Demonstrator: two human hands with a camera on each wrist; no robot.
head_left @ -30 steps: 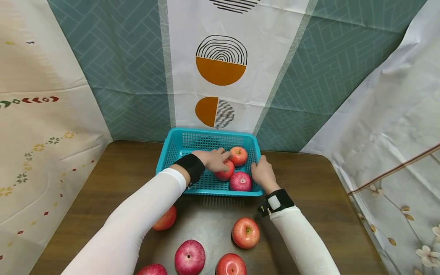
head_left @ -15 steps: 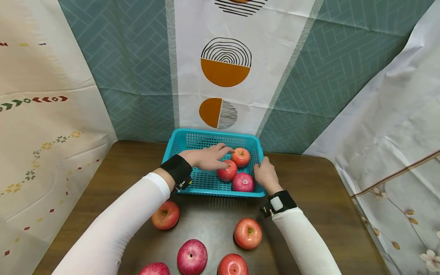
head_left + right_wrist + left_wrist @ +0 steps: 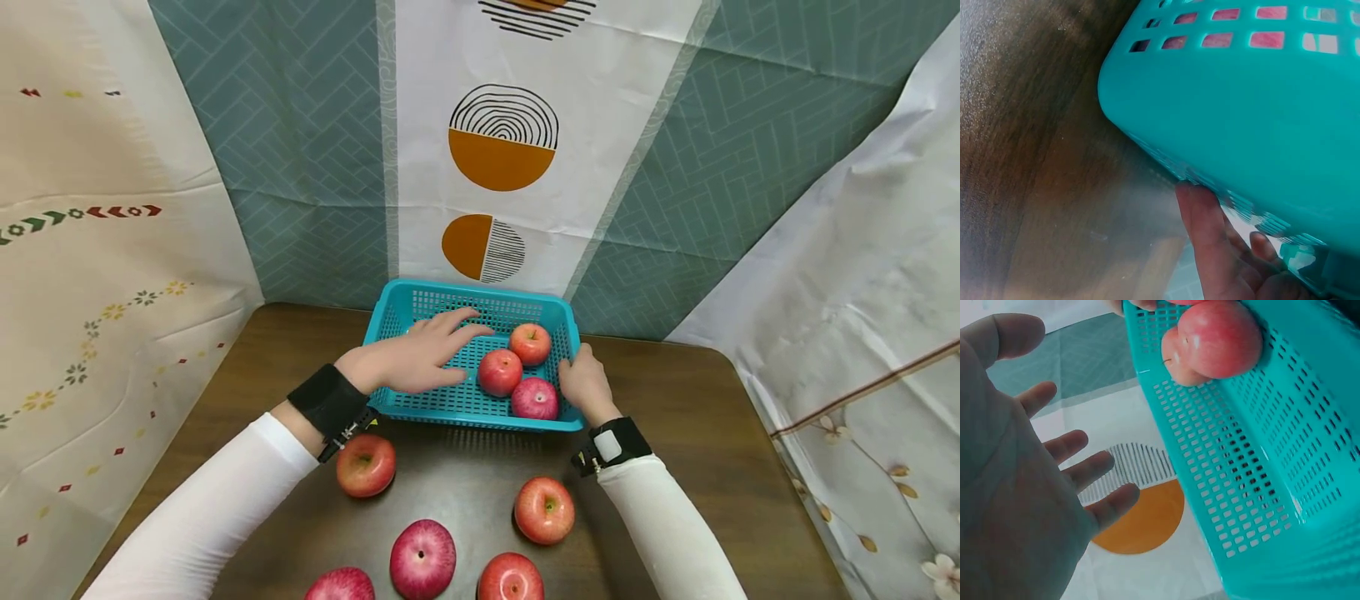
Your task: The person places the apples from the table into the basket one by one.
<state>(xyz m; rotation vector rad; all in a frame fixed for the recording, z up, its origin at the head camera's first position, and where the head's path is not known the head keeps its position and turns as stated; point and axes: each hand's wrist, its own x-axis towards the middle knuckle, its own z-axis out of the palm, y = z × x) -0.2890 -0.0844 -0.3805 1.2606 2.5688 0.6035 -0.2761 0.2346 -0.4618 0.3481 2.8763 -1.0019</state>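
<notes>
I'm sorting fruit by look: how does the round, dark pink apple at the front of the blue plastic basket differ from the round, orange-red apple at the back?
The round, dark pink apple shows a pale spot, while the round, orange-red apple shows a dark stem. The pink one sits nearer the person; the orange-red one sits farther back. Both lie inside the blue plastic basket, towards its right end.

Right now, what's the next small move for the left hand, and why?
I'd probably bring the left hand over the near-left apple. The hand is open and empty; of the loose apples in view on the table, that one is nearest to it. The blue basket has bare floor beside its three apples, and the right hand holds its side.
</notes>
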